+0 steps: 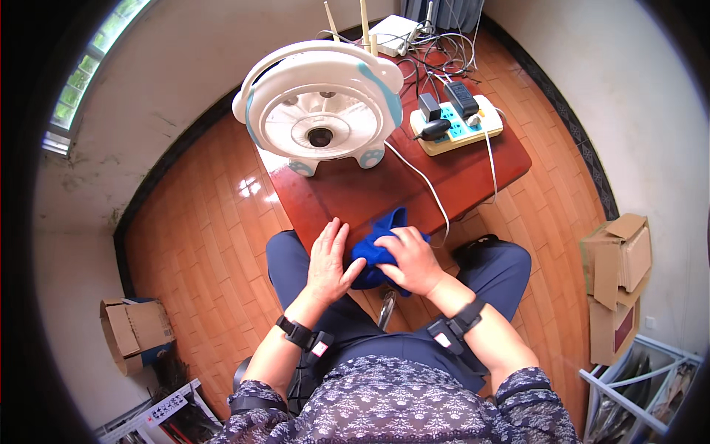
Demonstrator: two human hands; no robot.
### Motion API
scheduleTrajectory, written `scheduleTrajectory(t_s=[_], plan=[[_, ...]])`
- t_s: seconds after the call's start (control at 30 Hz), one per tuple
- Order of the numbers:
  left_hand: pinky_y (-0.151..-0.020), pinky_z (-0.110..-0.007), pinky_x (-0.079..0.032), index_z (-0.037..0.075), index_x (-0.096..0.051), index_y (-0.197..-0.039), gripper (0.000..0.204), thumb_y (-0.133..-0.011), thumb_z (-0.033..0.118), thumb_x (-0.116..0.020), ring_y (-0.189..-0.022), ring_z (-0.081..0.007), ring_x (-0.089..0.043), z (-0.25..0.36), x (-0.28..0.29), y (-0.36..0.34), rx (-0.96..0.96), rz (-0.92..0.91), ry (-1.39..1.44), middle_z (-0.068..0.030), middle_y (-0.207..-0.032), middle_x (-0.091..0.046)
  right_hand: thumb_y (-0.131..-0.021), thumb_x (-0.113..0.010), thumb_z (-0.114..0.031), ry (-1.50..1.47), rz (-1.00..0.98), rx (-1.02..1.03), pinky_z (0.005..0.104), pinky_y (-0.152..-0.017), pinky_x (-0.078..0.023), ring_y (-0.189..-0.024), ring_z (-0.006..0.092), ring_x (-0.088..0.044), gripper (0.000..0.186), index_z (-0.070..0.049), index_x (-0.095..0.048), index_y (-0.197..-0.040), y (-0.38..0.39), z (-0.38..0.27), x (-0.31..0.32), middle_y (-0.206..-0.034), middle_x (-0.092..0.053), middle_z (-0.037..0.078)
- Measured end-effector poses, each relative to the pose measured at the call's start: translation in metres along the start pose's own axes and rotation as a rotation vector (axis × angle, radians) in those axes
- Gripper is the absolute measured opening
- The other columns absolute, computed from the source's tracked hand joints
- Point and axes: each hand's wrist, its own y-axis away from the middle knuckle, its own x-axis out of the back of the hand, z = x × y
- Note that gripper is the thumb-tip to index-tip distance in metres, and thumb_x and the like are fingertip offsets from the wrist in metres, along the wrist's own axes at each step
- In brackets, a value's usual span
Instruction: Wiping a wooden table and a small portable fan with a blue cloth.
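Observation:
A bright blue cloth [372, 255] lies bunched at the front edge of a dark red table [333, 196]. My right hand [411, 259] closes on the cloth, its fingers curled over the top. Flat on the table edge just left of the cloth rests my left hand [328, 263], fingers stretched out and holding nothing. The left thumb points toward the cloth and reaches its side. Part of the cloth is hidden under my right hand. Beyond both hands stands a white round appliance [259, 111] with pale blue trim, paw-print feet and a clear ribbed middle.
A power strip [466, 137] with several black plugs sits at the table's right. White cable [421, 174] runs from behind the appliance over the front edge. Tangled cords and a white router [394, 33] fill the back. Cardboard boxes [144, 328] stand on the floor at both sides.

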Motion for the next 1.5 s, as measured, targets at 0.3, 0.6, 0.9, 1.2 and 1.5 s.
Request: scheduleTrajectory(t_s=[0.3, 0.6, 0.9, 1.2, 1.5], plan=[[-0.114, -0.050, -0.020, 0.008, -0.043, -0.141, 0.065, -0.087, 0.042, -0.058, -0.142, -0.0381, -0.023, 0.005, -0.012, 0.009, -0.010, -0.036, -0.268, -0.0218, -0.152, -0.026, -0.083, -0.068, -0.003, -0.350, 0.404, -0.343, 0.0338, -0.098, -0.045, -0.111, 0.0195, -0.056, 0.049, -0.005, -0.049, -0.129, -0.004, 0.030, 0.107, -0.117, -0.058, 0.011], [-0.113, -0.050, -0.022, 0.007, -0.049, -0.136, 0.062, -0.085, 0.040, -0.061, -0.141, -0.0385, -0.026, 0.009, -0.017, 0.007, -0.022, 0.007, -0.242, -0.0222, -0.151, -0.028, -0.086, -0.063, -0.039, 0.425, 0.335, -0.308, 0.0475, -0.100, -0.037, -0.124, 0.0344, -0.047, 0.044, -0.016, -0.057, -0.123, -0.024, 0.098, 0.046, -0.126, -0.056, 0.017], [-0.113, -0.050, -0.023, 0.008, -0.050, -0.136, 0.062, -0.085, 0.042, -0.060, -0.140, -0.0381, -0.028, 0.005, -0.019, 0.007, -0.021, 0.029, -0.242, -0.0223, -0.150, -0.031, -0.088, -0.062, -0.012, -0.160, 0.358, -0.224, 0.0368, -0.089, -0.048, -0.100, 0.0321, -0.063, 0.022, -0.005, -0.063, -0.109, -0.048, 0.058, 0.035, -0.106, -0.065, 0.015], [-0.113, -0.050, -0.023, 0.009, -0.049, -0.137, 0.063, -0.084, 0.042, -0.060, -0.139, -0.0383, -0.029, 0.009, -0.016, 0.007, 0.005, 0.006, -0.241, -0.0225, -0.150, -0.031, -0.077, -0.072, -0.040, 0.381, 0.208, -0.163, 0.0431, -0.097, -0.041, -0.118, 0.0330, -0.049, 0.046, -0.012, -0.063, -0.111, -0.103, 0.066, 0.015, -0.129, -0.054, 0.012], [-0.112, -0.050, -0.025, 0.009, -0.050, -0.136, 0.063, -0.084, 0.042, -0.061, -0.139, -0.0383, -0.029, 0.006, -0.016, 0.008, 0.009, 0.012, -0.231, -0.0225, -0.150, -0.031, -0.078, -0.070, -0.031, 0.319, 0.207, -0.160, 0.0447, -0.094, -0.041, -0.112, 0.0308, -0.054, 0.033, -0.010, -0.063, -0.102, -0.064, 0.071, 0.025, -0.119, -0.061, 0.009]])
